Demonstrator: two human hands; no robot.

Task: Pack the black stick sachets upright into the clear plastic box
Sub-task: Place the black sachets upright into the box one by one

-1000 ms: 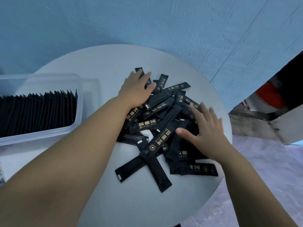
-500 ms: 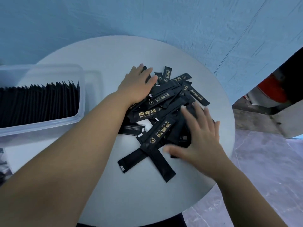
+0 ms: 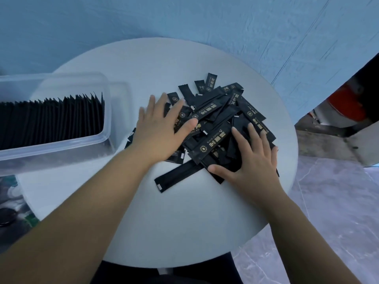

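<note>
A loose heap of black stick sachets [image 3: 217, 128] with gold print lies on the round white table [image 3: 164, 222], right of centre. My left hand [image 3: 158, 128] rests flat on the heap's left side, fingers spread. My right hand [image 3: 252, 158] lies flat on its right side, thumb out toward the near edge. Neither hand grips a sachet. The clear plastic box [image 3: 102, 138] stands at the table's left, filled with a row of upright black sachets [image 3: 51, 119]; free room remains at its right end.
A clear lid [image 3: 121, 99] lies under or behind the box's right end. One sachet [image 3: 176, 179] sticks out of the heap toward me. Blue sheeting covers the floor beyond the table; grey tiles and a red object [image 3: 346, 103] are at right.
Both hands have pushed the heap together: the left hand slid toward me and left, the right hand moved inward over the pile. The sachets now sit more bunched.
</note>
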